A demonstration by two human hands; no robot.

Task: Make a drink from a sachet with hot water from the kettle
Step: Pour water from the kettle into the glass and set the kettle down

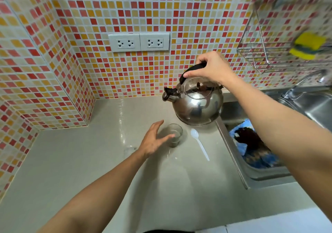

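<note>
Near the middle of the grey counter (93, 162), a small clear glass (174, 135) is seen standing upright, with a little dark liquid or powder at its bottom. The left hand (153, 140) is placed at the glass's 9 o'clock side, fingers spread apart and curved; 1 fingertip is laid against the glass wall, but the glass is not clasped. At 1 o'clock from the glass, a shiny steel kettle (196, 105) is held by the right hand (210, 69), whose fingers are closed around the black handle on top. The kettle's spout is pointed toward 9 o'clock, and its body is tilted slightly; whether its base is touching the counter cannot be told. A white plastic spoon (199, 143) is laid flat on the counter at 3 o'clock from the glass, just beside it. Further toward 3 o'clock a steel sink (233, 143) is set into the counter. At 12 o'clock, 2 white sockets (139, 42) are fixed to the tiled wall, and a wire rack (265, 53) with a yellow sponge (308, 45) is hung at 2 o'clock.
</note>
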